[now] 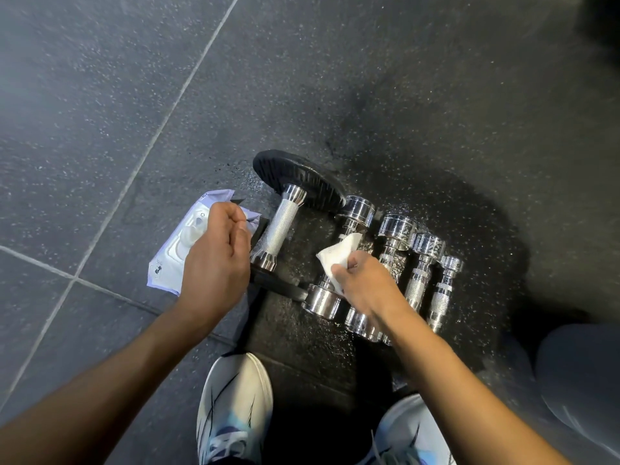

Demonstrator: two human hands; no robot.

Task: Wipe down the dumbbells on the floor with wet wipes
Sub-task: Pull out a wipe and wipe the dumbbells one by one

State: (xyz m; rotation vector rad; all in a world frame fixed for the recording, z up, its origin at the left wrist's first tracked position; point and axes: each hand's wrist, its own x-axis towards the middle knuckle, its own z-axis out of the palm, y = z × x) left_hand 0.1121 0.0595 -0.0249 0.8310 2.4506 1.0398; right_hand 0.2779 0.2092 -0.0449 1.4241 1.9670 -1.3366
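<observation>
Fingers (352, 263) of the right hand (365, 283) pinch the wet wipe (337, 256), the left hand (214, 260) is curled up with nothing in it; best to rub all round each dumbbell (357, 209).

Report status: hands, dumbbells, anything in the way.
Right hand pinches a wipe over the chrome dumbbells. Left hand curled above the wipes pack, grip unclear. Nothing blocks the row.

dark speckled rubber floor (402, 78) carries a black-plated dumbbell (285, 226); wipes pack (167, 263) just left of it, chrome dumbbells (416, 286) in a row just right.
</observation>
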